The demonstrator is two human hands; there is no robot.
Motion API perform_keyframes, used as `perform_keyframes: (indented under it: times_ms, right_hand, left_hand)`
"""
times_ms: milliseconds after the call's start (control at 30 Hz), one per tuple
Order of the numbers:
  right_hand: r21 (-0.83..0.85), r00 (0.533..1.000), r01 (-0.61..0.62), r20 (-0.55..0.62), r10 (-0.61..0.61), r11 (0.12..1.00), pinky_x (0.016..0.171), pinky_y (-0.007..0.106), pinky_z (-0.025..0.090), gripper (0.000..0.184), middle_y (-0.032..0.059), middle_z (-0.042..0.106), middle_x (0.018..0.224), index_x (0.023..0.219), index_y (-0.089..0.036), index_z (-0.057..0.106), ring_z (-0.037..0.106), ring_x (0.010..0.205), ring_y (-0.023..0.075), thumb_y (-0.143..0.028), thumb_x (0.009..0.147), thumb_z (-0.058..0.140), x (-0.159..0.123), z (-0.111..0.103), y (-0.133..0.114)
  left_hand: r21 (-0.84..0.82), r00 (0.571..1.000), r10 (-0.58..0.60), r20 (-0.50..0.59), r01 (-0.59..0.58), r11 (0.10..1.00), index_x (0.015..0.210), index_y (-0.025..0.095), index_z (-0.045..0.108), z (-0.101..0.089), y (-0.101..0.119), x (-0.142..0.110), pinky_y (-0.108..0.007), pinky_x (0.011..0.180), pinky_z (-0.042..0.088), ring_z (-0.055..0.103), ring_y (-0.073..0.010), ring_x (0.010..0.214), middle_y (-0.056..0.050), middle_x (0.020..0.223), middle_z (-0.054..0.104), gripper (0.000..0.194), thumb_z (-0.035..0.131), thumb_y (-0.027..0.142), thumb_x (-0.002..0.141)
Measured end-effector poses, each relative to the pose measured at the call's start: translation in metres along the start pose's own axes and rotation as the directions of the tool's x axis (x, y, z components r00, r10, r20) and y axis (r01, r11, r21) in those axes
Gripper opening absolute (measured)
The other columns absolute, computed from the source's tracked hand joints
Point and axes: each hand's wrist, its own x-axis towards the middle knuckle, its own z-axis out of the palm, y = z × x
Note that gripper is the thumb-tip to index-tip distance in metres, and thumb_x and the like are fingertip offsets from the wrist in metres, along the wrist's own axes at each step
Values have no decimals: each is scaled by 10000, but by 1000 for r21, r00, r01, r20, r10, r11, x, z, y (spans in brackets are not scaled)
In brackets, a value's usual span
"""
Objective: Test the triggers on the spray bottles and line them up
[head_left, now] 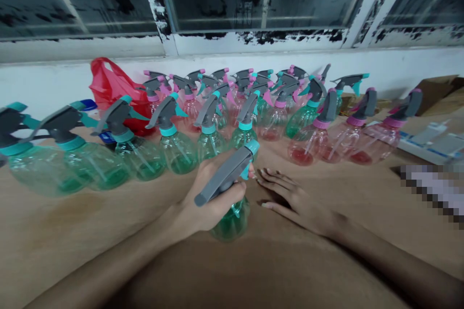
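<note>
My left hand (208, 198) is wrapped round the neck of a green spray bottle (232, 219) with a grey trigger head and teal nozzle, standing on the brown table (108, 231). My right hand (290, 195) lies flat on the table just right of that bottle, fingers stretched out towards it, holding nothing. Behind them stands a row of green spray bottles (177, 147) on the left and pink ones (311, 142) on the right.
More pink and green bottles crowd the back by the white wall. A red plastic bag (112, 87) sits at the back left. Cardboard boxes (438, 89) and flat white packs (431, 145) lie at the right edge.
</note>
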Motion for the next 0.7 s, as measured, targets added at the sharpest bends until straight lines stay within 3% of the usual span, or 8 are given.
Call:
perform_keyframes:
  times_ms: [200, 533, 700]
  right_hand:
    - [-3, 1000, -1, 15, 1, 1000, 1077, 435, 255, 537, 25, 332, 1422, 1355, -242, 324, 247, 1320, 199, -476, 876, 392, 0, -1, 0]
    - [9, 1000, 7, 10, -7, 1000, 1073, 453, 257, 534, 31, 332, 1421, 1359, -248, 311, 249, 1319, 203, -466, 878, 394, 0, 0, 0]
    - [14, 1000, 7, 19, -8, 1000, 1072, 460, 256, 530, 30, 328, 1423, 1357, -257, 314, 247, 1319, 209, -466, 877, 395, 1, -2, 0]
  left_hand:
    - [-32, 1000, 15, 0, -15, 999, 1039, 257, 539, 3, 0, -1, -249, 666, 483, 613, -142, 728, 22, 764, 592, 371, 459, 108, 708]
    - [10, 998, 48, -29, -47, 999, 1059, 251, 549, 5, -1, -3, -249, 629, 480, 597, -139, 671, 24, 742, 587, 397, 454, 111, 701]
    - [20, 1000, 10, -30, -9, 1000, 1039, 268, 561, 6, 1, -2, -250, 612, 478, 596, -145, 649, 29, 735, 598, 400, 452, 117, 684]
